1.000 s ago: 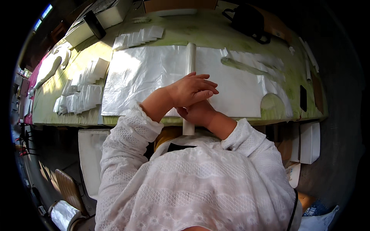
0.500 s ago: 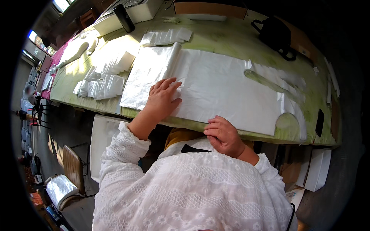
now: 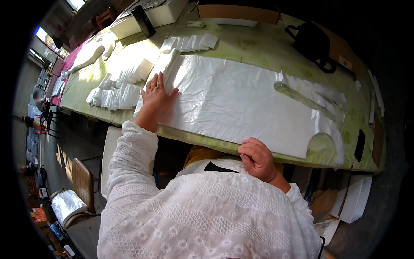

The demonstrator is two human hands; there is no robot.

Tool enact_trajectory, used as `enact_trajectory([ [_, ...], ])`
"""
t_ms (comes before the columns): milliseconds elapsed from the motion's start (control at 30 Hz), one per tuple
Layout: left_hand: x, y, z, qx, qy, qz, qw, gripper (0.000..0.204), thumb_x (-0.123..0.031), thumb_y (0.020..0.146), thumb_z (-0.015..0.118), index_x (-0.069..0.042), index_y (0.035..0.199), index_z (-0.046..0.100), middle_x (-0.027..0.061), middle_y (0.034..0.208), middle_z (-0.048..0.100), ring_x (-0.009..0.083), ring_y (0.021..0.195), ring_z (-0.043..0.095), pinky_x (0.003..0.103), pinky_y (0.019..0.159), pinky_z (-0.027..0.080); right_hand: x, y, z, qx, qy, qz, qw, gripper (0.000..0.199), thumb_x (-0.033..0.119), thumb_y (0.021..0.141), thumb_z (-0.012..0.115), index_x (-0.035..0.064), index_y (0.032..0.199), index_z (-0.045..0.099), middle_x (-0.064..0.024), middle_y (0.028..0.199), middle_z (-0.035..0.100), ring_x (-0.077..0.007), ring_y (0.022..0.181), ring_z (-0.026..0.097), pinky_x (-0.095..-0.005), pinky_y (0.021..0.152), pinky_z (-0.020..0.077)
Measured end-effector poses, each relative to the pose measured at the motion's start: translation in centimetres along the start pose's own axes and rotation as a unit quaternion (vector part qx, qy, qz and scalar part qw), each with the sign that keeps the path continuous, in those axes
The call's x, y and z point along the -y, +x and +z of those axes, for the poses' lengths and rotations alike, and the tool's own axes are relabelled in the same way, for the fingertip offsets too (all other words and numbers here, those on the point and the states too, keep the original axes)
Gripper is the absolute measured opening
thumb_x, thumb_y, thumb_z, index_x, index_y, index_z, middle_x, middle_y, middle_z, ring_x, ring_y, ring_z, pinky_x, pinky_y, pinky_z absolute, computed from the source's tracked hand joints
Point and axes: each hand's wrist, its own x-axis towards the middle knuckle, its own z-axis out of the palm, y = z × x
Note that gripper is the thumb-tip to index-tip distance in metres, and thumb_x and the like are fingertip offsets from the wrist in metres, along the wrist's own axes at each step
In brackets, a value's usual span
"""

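Observation:
A thin white plastic apron (image 3: 233, 97) lies lengthwise across the table, with strap-like loops and curved cut-outs at its right end. Toward its left end the plastic is folded over, leaving a raised ridge. My left hand (image 3: 157, 97) rests flat on this folded part, fingers spread. At the table's near edge, by the apron's lower border, my right hand (image 3: 258, 159) is loosely curled, with nothing visible in it.
Folded white plastic packets (image 3: 118, 96) lie in rows left of the apron, and more packets (image 3: 189, 42) lie behind it. A black bag (image 3: 311, 43) sits at the far right. A dark tumbler (image 3: 143, 20) stands at the back; a black phone-like slab (image 3: 359, 146) lies at right.
My left hand has slid left over the plastic, and the folded-over part at the left end is now narrower. My right hand has shifted slightly right and down, its fingers more curled.

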Motion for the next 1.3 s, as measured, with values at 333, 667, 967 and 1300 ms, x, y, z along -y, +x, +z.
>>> enact_trajectory([
  [333, 6.6, 5.7, -2.8, 0.047, -0.12, -0.029, 0.991, 0.077, -0.041, 0.091, 0.063, -0.012, 0.157, 0.039, 0.0231, 0.132, 0.064, 0.0327, 0.12, 0.064, 0.04, 0.102, 0.049, 0.8, 0.8, -0.4, 0.007, -0.013, 0.021, 1.0, 0.018, -0.001, 0.084, 0.073, 0.0057, 0.1, 0.069, -0.0104, 0.091, 0.069, -0.0335, 0.093, 0.068, -0.0436, 0.09, 0.0554],
  [667, -12.9, -2.5, 1.5, 0.213, -0.776, 0.052, 0.591, 0.071, -0.03, 0.107, 0.055, -0.027, 0.164, 0.014, 0.0095, 0.116, 0.062, 0.0189, 0.084, 0.063, 0.039, 0.072, 0.057, 1.3, 5.2, 3.4, 0.036, 0.375, 0.383, 0.844, 0.079, 0.019, 0.103, 0.064, 0.0047, 0.161, 0.013, -0.0166, 0.135, 0.054, -0.0194, 0.11, 0.062, -0.0352, 0.095, 0.0566],
  [967, -19.5, -2.9, 2.2, 0.239, -0.779, 0.016, 0.58, 0.086, -0.008, 0.099, 0.055, -0.036, 0.165, 0.008, 0.008, 0.117, 0.057, 0.0206, 0.09, 0.06, 0.043, 0.077, 0.058, 2.4, 4.6, 0.6, -0.014, 0.389, 0.512, 0.765, 0.076, 0.023, 0.104, 0.058, 0.0104, 0.163, 0.014, -0.0115, 0.113, 0.059, -0.0186, 0.083, 0.062, -0.0338, 0.074, 0.0582],
  [1300, -21.0, 4.9, 7.0, 0.265, -0.864, -0.041, 0.426, 0.055, -0.015, 0.105, 0.054, -0.022, 0.157, 0.04, 0.01, 0.128, 0.059, 0.0283, 0.103, 0.062, 0.049, 0.092, 0.054, 4.6, -4.1, -7.1, 0.043, 0.348, 0.563, 0.748, 0.067, 0.006, 0.088, 0.064, -0.0005, 0.15, 0.039, -0.0108, 0.112, 0.062, -0.0163, 0.091, 0.063, -0.031, 0.082, 0.0541],
])
